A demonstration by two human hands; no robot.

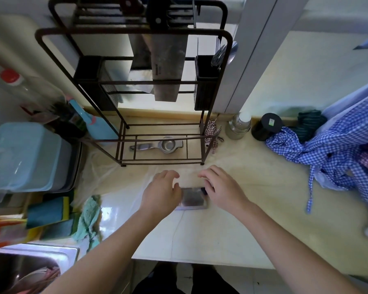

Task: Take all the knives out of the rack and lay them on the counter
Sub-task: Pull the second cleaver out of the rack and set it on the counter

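A dark metal rack [134, 31] stands at the back of the pale counter [242, 230]. A wide steel cleaver [167, 68] with a black handle hangs blade-down from its top slots. A second knife [139, 52] with a dark handle hangs just behind and to its left. In front of the rack a flat, shiny rectangular object [192, 198] lies on the counter; I cannot tell what it is. My left hand [162, 192] rests at its left edge with fingers loosely curled and apart. My right hand [221, 187] covers its right end, fingers spread.
A metal squeezer [157, 146] lies on the rack's bottom shelf. Blue bins [23, 158], a bottle and sponges crowd the left, with a sink [30, 266] below. A jar [240, 125], a black can [268, 126] and checked blue cloth [338, 151] lie to the right.
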